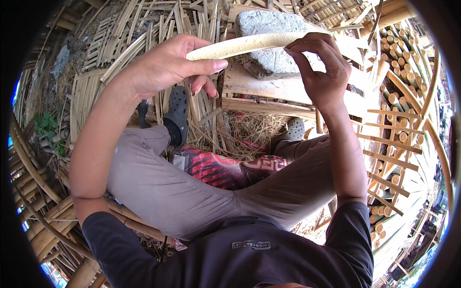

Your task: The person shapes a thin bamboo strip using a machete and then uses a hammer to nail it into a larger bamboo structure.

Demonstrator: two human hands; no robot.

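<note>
The left hand (175,67) and right hand (324,65) pinch a pale strip (245,45) with their fingers, partly over the gray stone (269,25). It might snap if bent too hard, or scratch if it slips.

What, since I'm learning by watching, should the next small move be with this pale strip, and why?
Probably lower the pale strip toward the grey block with a two-handed grip: the left hand and right hand both hold it, it bows between them, and it overlaps the block in this view, so the block looks like a handy support.
</note>
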